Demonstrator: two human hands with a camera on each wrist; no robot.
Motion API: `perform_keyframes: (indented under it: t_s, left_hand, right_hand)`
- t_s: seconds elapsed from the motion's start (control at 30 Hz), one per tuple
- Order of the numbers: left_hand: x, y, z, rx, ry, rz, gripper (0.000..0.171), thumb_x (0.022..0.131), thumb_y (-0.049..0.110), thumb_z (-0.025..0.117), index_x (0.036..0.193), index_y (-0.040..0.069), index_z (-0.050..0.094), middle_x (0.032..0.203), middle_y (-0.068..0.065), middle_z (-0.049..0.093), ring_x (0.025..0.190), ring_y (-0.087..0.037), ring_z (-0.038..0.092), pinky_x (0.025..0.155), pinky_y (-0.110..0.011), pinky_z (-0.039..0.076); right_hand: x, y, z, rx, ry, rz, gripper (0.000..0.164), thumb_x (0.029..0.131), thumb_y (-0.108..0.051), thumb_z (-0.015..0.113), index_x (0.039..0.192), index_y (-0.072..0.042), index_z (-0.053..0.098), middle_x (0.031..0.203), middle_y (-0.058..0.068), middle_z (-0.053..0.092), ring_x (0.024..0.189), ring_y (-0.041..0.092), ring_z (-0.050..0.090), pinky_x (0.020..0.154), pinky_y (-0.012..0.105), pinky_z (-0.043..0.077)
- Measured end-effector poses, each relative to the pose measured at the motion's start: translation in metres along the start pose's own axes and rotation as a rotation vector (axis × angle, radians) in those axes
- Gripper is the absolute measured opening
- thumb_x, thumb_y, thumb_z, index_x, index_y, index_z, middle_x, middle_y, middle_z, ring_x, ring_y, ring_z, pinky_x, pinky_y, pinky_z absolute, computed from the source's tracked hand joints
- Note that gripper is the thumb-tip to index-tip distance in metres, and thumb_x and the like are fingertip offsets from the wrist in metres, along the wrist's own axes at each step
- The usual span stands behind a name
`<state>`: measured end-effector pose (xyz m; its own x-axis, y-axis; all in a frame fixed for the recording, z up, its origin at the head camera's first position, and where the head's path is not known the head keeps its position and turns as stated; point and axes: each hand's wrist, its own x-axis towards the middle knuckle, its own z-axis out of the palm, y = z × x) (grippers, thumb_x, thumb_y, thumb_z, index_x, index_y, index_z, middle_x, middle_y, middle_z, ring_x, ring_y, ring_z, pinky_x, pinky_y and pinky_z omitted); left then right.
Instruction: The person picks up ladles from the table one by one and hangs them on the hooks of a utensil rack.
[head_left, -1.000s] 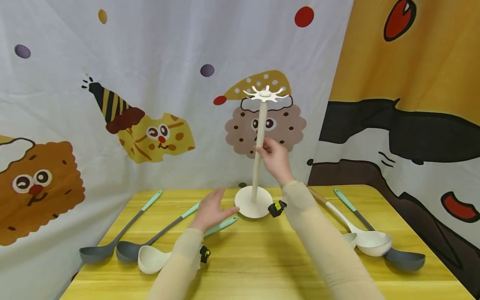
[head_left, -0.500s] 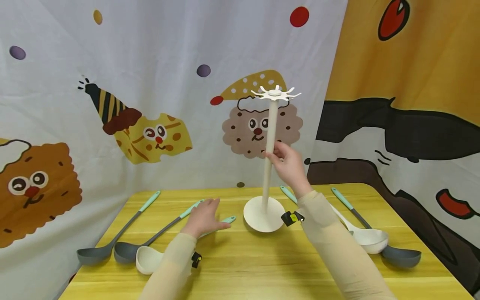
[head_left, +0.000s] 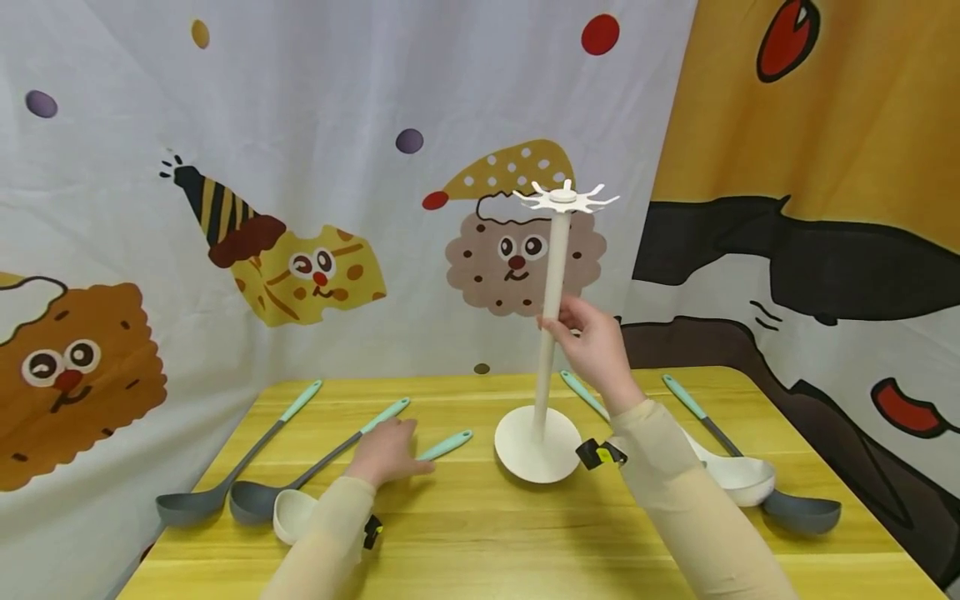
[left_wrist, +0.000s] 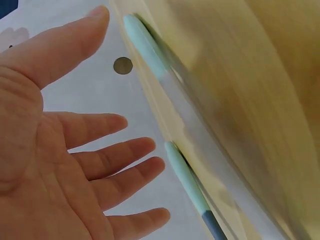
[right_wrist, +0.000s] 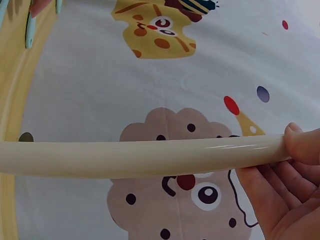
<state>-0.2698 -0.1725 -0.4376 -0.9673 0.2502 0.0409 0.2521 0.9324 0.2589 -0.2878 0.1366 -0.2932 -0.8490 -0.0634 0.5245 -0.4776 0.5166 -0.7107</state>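
Observation:
My right hand pinches the pole of a white utensil stand between thumb and fingers. The stand has a round base, a ring of hooks on top, and leans slightly; whether its base touches the table I cannot tell. In the right wrist view the pole runs from the thumb and fingers to the left edge. My left hand is spread with nothing in it, over a white ladle with a mint handle, partly hidden by hand and sleeve. The left wrist view shows the bare palm beside two mint handles.
Two grey ladles with mint handles, the outer ladle and the inner ladle, lie on the left of the wooden table. On the right lie a white ladle, partly behind my arm, and a grey ladle. A printed curtain hangs behind.
My right hand has brought the stand rightward and closer to me. My left hand has drawn back to the left and a little lower. The ladles lie where they were.

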Motion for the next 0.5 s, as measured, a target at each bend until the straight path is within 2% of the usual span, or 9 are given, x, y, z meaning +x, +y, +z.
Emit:
perform_keyframes:
  t_s: [0.13, 0.33, 0.5]
  left_hand:
    - [-0.0041, -0.0032, 0.0016, -0.001, -0.012, -0.016, 0.082, 0.073, 0.045, 0.085, 0.131, -0.005, 0.057, 0.119, -0.022, 0.064, 0.111, -0.041, 0.059, 0.090, -0.053, 0.050]
    - [-0.0077, -0.0047, 0.0015, 0.005, -0.018, -0.042, 0.074, 0.071, 0.042, 0.087, 0.122, -0.005, 0.062, 0.100, -0.016, 0.066, 0.096, -0.037, 0.063, 0.080, -0.050, 0.053]
    - [-0.0082, -0.0042, 0.0025, 0.000, -0.022, -0.059, 0.069, 0.071, 0.041, 0.088, 0.118, -0.003, 0.063, 0.098, -0.013, 0.065, 0.095, -0.035, 0.062, 0.078, -0.049, 0.053]
  right_hand:
    - [-0.0026, 0.0009, 0.0014, 0.007, 0.001, -0.001, 0.018, 0.096, -0.017, 0.067, 0.112, -0.008, 0.070, 0.097, 0.007, 0.072, 0.092, 0.024, 0.067, 0.082, 0.045, 0.054]
    - [-0.0055, 0.0040, 0.0047, 0.023, 0.007, 0.004, 0.017, 0.096, -0.015, 0.068, 0.111, -0.009, 0.071, 0.095, 0.007, 0.073, 0.091, 0.023, 0.067, 0.081, 0.045, 0.054]
    - [-0.0067, 0.0071, 0.0094, 0.060, 0.001, -0.042, 0.020, 0.095, -0.013, 0.068, 0.115, -0.007, 0.071, 0.096, 0.008, 0.073, 0.089, 0.024, 0.067, 0.079, 0.045, 0.055]
